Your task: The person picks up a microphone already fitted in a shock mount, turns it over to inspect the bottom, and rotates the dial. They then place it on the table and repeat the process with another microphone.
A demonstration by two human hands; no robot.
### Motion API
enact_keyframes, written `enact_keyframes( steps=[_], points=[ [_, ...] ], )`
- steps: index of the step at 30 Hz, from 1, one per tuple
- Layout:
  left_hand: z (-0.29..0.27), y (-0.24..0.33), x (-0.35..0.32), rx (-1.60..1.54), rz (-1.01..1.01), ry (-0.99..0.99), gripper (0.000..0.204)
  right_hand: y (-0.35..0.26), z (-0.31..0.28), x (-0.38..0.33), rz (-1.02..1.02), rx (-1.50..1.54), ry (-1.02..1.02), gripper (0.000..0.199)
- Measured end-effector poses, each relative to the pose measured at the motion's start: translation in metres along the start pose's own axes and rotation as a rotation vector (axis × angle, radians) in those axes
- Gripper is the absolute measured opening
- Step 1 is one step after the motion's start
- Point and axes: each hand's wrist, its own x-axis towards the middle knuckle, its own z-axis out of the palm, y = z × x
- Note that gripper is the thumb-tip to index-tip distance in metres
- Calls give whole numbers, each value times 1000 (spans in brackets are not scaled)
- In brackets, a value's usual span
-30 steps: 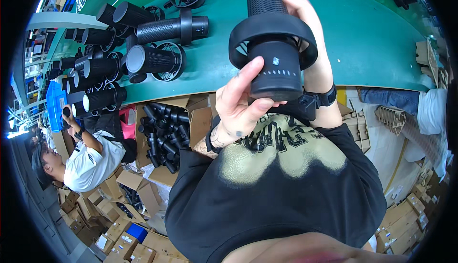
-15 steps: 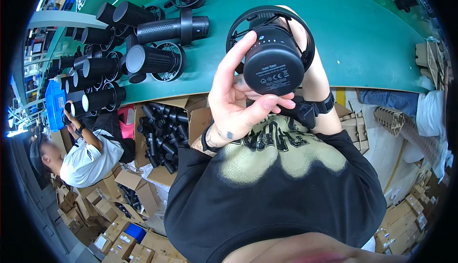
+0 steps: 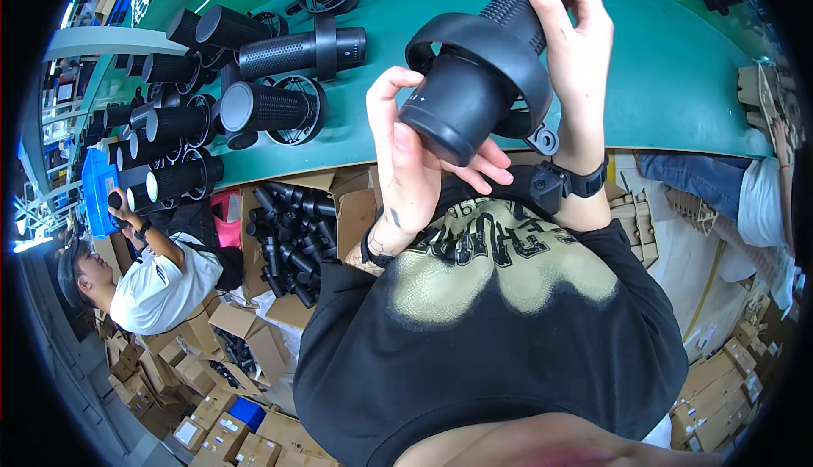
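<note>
A black microphone point(image 3: 461, 99) with a perforated grille hangs tilted above the table's front edge, set in a round black shock mount point(image 3: 508, 56). A small round lug sticks out from the mount's lower side. My left hand point(image 3: 411, 149) grips the smooth base end, thumb and forefinger on its side and the other fingers below. Around the grille end at the upper right, my right hand point(image 3: 580, 44) is closed, fingertips over the top. Part of the grille is hidden behind the ring and that hand.
Several similar microphones point(image 3: 271, 107) lie on the green table point(image 3: 669, 86) to the left. Below its edge stands an open carton point(image 3: 351, 221) of black parts. At the far left a person point(image 3: 169, 285) holds a dark part. Brown cardboard dividers point(image 3: 635, 226) are at the right.
The microphone has turned from its printed base facing me to its side showing, grille toward the upper right. My right hand has come from behind the ring onto the grille end.
</note>
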Motion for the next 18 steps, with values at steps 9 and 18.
enact_keyframes(
  steps=[9, 18],
  points=[
    [20, 18, -3, 170, -48, 56, 70, 27, 21, -8, 381, 334, -176, 45],
    [22, 22, 1, -200, -145, 60, 71, 28, 23, -7, 486, 363, -256, 43]
  ],
)
